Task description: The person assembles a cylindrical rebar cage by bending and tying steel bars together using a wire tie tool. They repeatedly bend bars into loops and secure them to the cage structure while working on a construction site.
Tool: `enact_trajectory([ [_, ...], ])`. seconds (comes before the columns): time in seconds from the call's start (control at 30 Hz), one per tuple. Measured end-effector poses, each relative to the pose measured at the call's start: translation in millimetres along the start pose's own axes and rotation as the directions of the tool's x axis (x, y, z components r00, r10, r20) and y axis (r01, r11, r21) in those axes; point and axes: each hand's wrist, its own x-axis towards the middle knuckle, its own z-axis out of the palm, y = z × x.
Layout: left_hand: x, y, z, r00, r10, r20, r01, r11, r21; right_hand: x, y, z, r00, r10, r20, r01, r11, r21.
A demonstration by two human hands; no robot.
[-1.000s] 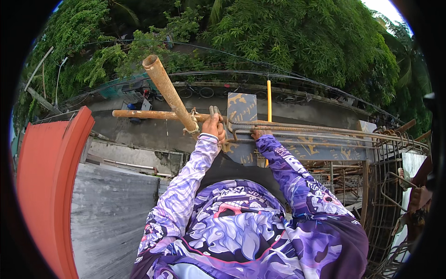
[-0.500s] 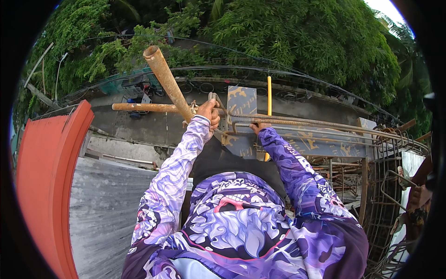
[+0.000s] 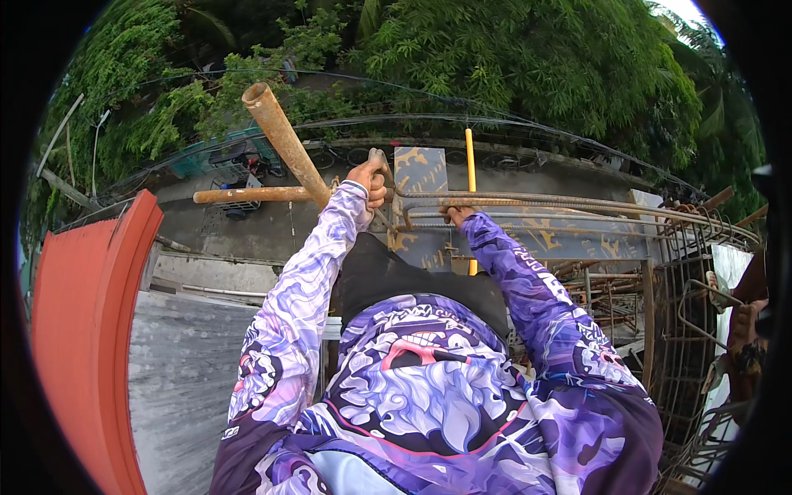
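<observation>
Fingers of the left hand (image 3: 368,183): curled shut around the grey metal handle (image 3: 381,161) of a bending tool, at the near end of the rebar bundle (image 3: 561,204).
Fingers of the right hand (image 3: 456,215): wrapped over the same bars, just right of the tool; how tight the grip is cannot be told.
Rebar bundle: long axis runs level from both hands toward the right, ending by rusty steel cages (image 3: 689,280).
Nearer hand to tool: left.
Adjacent: rusty pipe (image 3: 285,142) slanting up-left, second pipe (image 3: 252,195) lying level, yellow upright rod (image 3: 470,169), red sheet (image 3: 91,330) far left.
</observation>
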Motion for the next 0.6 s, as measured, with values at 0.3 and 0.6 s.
enact_trajectory([
  [0.3, 1.0, 6.2, -6.8, 0.988, -0.043, 0.15, 0.041, 0.999, 0.018, -2.9, -1.7, 0.5, 1.0, -0.006, 0.007, 0.006, 1.0, -0.031],
  [0.6, 12.7, 12.3, -6.0, 0.965, -0.166, 0.205, 0.149, 0.984, 0.092, -4.9, -8.8, -6.8, 1.0, 0.015, 0.024, -0.013, 0.999, -0.052],
])
